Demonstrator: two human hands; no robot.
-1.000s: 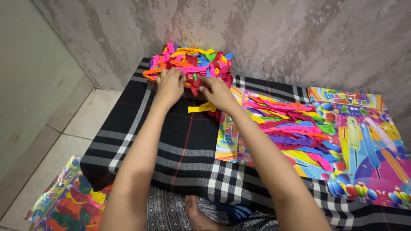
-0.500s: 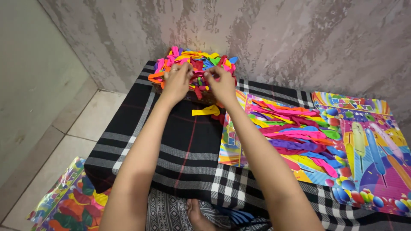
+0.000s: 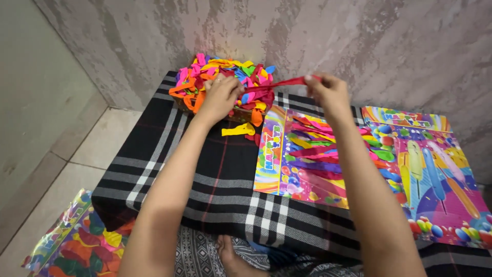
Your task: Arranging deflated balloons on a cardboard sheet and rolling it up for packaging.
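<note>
My left hand (image 3: 221, 94) and my right hand (image 3: 326, 91) each pinch one end of a long red balloon (image 3: 277, 83), stretched taut between them above a heap of loose balloons (image 3: 215, 77) in many colours. The heap lies at the far edge of a black-and-white checked cloth (image 3: 205, 169), against the wall. A single yellow balloon (image 3: 238, 130) lies on the cloth just below the heap.
Two colourful balloon packets lie to the right: one (image 3: 307, 154) showing long balloons, another (image 3: 425, 174) beside it. A further packet (image 3: 77, 241) sits on the tiled floor at lower left. A rough grey wall stands behind. A bare foot (image 3: 230, 254) shows below.
Both hands were together in the heap. My right hand has now pulled away to the right, drawing a red balloon out and stretching it between both hands.
</note>
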